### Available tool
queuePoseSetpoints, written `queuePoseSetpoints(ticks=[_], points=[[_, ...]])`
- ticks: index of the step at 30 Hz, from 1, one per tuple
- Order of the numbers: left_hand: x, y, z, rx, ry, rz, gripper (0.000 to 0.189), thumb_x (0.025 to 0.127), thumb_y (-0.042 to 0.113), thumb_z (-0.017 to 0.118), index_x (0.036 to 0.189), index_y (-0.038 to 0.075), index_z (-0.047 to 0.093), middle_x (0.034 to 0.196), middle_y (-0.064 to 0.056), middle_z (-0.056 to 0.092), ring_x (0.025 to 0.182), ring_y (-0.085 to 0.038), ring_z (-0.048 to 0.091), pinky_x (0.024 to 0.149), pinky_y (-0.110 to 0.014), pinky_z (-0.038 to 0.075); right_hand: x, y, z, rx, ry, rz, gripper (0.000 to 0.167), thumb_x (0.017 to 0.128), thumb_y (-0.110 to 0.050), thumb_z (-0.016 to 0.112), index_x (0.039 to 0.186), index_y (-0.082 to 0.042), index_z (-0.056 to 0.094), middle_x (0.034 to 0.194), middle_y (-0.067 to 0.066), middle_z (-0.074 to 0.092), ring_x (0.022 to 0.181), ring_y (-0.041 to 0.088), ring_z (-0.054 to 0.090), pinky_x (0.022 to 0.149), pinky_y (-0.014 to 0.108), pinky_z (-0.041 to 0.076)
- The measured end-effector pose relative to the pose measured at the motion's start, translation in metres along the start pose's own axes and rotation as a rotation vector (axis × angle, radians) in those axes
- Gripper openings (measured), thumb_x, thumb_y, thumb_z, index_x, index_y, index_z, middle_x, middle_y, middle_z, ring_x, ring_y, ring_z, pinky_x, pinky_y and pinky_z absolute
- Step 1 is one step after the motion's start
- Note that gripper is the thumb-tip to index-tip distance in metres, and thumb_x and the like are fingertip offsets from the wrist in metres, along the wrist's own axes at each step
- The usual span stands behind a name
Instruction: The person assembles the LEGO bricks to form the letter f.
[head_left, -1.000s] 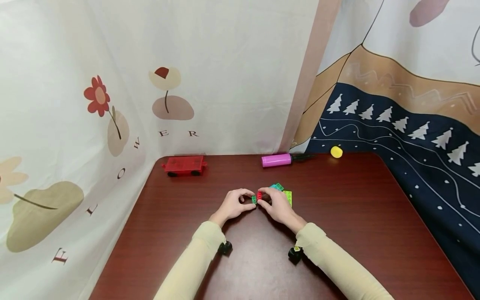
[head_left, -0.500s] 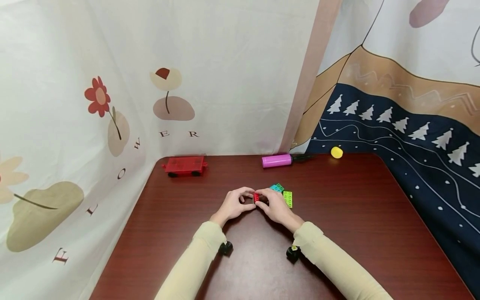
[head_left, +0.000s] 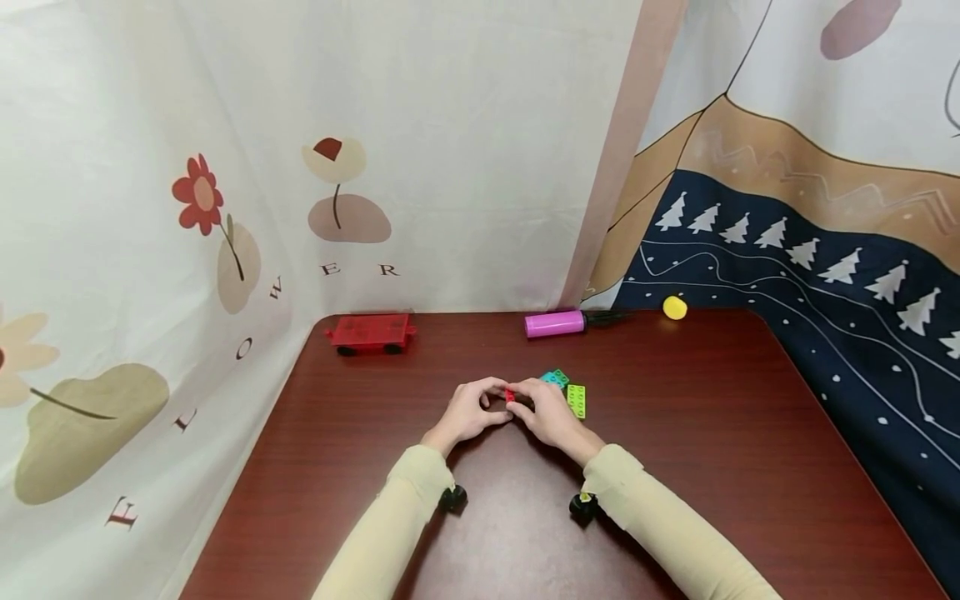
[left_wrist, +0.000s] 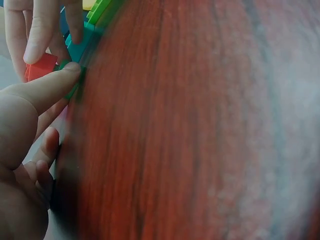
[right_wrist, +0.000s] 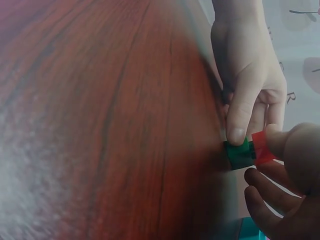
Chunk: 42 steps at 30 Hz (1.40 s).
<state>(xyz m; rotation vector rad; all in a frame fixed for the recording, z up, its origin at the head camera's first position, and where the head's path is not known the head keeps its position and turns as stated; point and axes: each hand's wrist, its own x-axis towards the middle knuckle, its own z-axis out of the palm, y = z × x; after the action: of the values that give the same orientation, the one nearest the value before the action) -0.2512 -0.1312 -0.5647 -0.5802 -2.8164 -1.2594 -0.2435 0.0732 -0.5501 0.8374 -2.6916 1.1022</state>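
Note:
In the right wrist view, my left hand (head_left: pixel 467 411) pinches a dark green toy brick (right_wrist: pixel 240 156) between thumb and fingers, low over the tabletop. My right hand (head_left: pixel 553 414) pinches a red toy brick (right_wrist: pixel 263 147), its thumb on one side. The red brick sits right at the studs of the green one, with a narrow strip of studs showing between them. From the head view, the red brick (head_left: pixel 510 395) shows between the two sets of fingertips and covers the green one. Behind the right hand lie a turquoise brick (head_left: pixel 552 379) and a lime brick (head_left: pixel 576 401).
Another green brick (head_left: pixel 561 377) lies against the turquoise one. Along the table's far edge stand a red wheeled toy wagon (head_left: pixel 370 332), a purple cylinder with a black end (head_left: pixel 555 323) and a yellow round object (head_left: pixel 675 307). Printed curtains hang behind the table (head_left: pixel 675 467).
The right hand has moved left, bringing the red brick from beside the green one over its studs. My left hand has stayed nearly in place.

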Motion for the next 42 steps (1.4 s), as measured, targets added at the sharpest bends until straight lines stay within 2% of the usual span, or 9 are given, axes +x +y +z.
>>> queuePoseSetpoints(ticks=[18,27,31,37,42], points=[[-0.0019,-0.0008,0.0006,-0.010,-0.002,-0.025,0.046,0.083,0.021,0.093,0.125,0.017,0.074,0.108,0.006,0.079,0.080,-0.012,0.056,0.072,-0.025,0.045,-0.0009,0.0019,0.0068,0.019,0.091,-0.076,0.028,0.091,-0.009,0.083,0.117,0.002,0.077,0.106,0.012,0.076,0.101,0.027,0.073,0.088,0.045,0.058],[0.0007,-0.0002,0.0004,-0.012,0.008,-0.006,0.044,0.082,0.019,0.093,0.122,0.016,0.075,0.107,0.006,0.079,0.078,-0.013,0.055,0.072,-0.025,0.045,0.0024,0.0048,0.0036,0.047,0.051,-0.019,0.029,0.091,-0.009,0.083,0.118,0.000,0.077,0.111,0.012,0.076,0.104,0.029,0.072,0.091,0.047,0.057],[0.0017,0.0009,-0.0005,0.017,0.002,0.006,0.045,0.082,0.021,0.092,0.123,0.016,0.075,0.107,0.006,0.079,0.079,-0.012,0.056,0.073,-0.025,0.045,0.0036,0.0044,0.0012,0.049,0.047,-0.012,0.028,0.091,-0.009,0.083,0.118,0.000,0.077,0.111,0.012,0.075,0.103,0.029,0.072,0.090,0.047,0.057],[0.0047,0.0011,-0.0032,0.044,-0.037,0.010,0.046,0.083,0.022,0.091,0.125,0.016,0.074,0.109,0.006,0.079,0.087,-0.014,0.059,0.080,-0.029,0.048,0.0044,0.0047,0.0024,0.036,0.047,0.000,0.028,0.091,-0.012,0.084,0.117,-0.002,0.078,0.111,0.010,0.076,0.104,0.027,0.073,0.091,0.045,0.057],[0.0069,0.0009,-0.0058,0.030,-0.060,0.041,0.046,0.082,0.026,0.093,0.123,0.017,0.074,0.110,0.004,0.078,0.096,-0.016,0.063,0.089,-0.033,0.052,0.0044,0.0033,0.0023,0.030,0.035,0.018,0.029,0.091,-0.013,0.084,0.117,-0.001,0.078,0.112,0.011,0.076,0.107,0.028,0.072,0.093,0.046,0.057]])
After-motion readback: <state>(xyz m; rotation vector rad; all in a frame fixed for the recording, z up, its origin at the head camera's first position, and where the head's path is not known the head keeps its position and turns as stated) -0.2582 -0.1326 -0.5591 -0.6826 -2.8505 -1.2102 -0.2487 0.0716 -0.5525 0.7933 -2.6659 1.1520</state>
